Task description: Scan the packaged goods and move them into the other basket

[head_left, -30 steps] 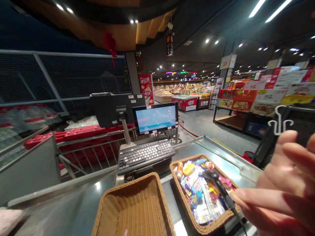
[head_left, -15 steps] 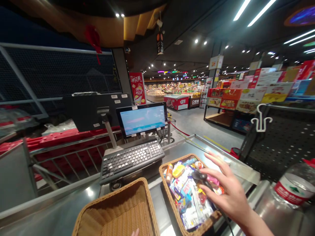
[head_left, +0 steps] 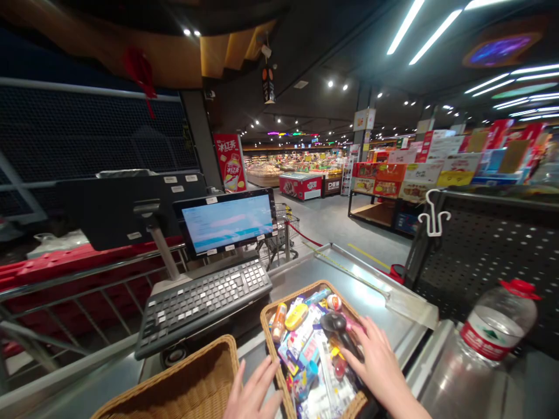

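Observation:
A wicker basket [head_left: 267, 326] on the steel checkout counter [head_left: 371, 297] is full of small packaged goods: snacks, tubes, small bottles. A black barcode scanner [head_left: 334, 322] lies on top of them, head toward the keyboard. My right hand [head_left: 378, 364] lies over the scanner's handle with the fingers closing round it. My left hand [head_left: 253, 393] comes in at the bottom edge, fingers stretched and apart, with its fingertips at the basket's left rim. It holds nothing.
An empty wicker basket [head_left: 187, 384] sits at lower left. Behind stand a keyboard [head_left: 201, 302], a lit screen [head_left: 227, 224] and a second display's back [head_left: 109, 209]. A large water bottle [head_left: 495, 331] lies at right beside a black perforated panel [head_left: 489, 256]. Store aisles lie beyond.
The view has swung right and down. My right hand dropped from mid-air onto the scanner in the full basket. My left hand has risen into view beside that basket.

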Available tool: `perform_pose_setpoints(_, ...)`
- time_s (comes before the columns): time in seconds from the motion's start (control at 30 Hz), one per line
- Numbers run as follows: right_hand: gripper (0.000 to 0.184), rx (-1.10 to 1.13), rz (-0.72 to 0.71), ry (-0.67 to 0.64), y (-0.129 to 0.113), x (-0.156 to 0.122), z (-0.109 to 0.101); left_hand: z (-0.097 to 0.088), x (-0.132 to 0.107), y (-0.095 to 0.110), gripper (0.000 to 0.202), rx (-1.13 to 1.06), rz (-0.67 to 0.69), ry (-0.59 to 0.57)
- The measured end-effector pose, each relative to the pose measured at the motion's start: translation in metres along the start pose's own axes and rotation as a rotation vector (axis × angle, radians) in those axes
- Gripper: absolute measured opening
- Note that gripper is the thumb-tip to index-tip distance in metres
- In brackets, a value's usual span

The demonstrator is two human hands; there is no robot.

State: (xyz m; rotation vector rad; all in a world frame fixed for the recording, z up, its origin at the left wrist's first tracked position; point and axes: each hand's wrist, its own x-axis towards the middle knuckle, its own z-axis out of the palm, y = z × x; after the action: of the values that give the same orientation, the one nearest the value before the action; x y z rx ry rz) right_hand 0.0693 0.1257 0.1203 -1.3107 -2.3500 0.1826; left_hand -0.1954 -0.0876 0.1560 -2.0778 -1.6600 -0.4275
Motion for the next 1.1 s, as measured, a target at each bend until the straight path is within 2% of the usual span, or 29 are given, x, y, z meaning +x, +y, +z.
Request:
perform_pose_setpoints(0.17, 0.056, 0.035, 0.035, -0.115, -0.013, 0.010, 0.001, 0.007, 0.034, -0.008, 0.032, -0.108, -0.033, -0.167)
perform_pose_setpoints(0.37, 0.036, 0.078, 0.110, -0.184, -0.024, 0.016, -0.003, 0.036, 0.088, -0.014, 0.049, -0.154, -0.368, -0.299)
perform_pose_setpoints(0.5, 0.038, 0.115, 0.154, -0.179, -0.025, 0.017, 0.001, 0.063, 0.115, -0.019, 0.035, -0.123, -0.444, -0.292)
perform_pose_setpoints(0.6, 0.050, 0.178, 0.170, -0.094, -0.023, 0.014, 0.003, 0.075, 0.124, -0.021, 0.027, -0.113, -0.451, -0.294)
perform_pose_setpoints(0.67, 0.045, 0.225, 0.171, -0.041, -0.022, 0.011, 0.002, 0.080, 0.125, -0.021, 0.024, -0.118, -0.446, -0.277)
perform_pose_setpoints(0.8, 0.039, 0.343, 0.185, 0.056, -0.023, 0.010, -0.008, 0.082, 0.124, -0.022, 0.021, -0.150, -0.422, -0.229)
perform_pose_setpoints(0.9, 0.039, 0.451, 0.203, 0.089, -0.028, 0.016, -0.019, 0.076, 0.125, -0.025, 0.020, -0.173, -0.394, -0.178)
perform_pose_setpoints(1.1, 0.038, 0.705, 0.175, -0.010, -0.048, 0.030, -0.034, 0.046, 0.124, -0.043, 0.017, -0.163, -0.303, -0.055)
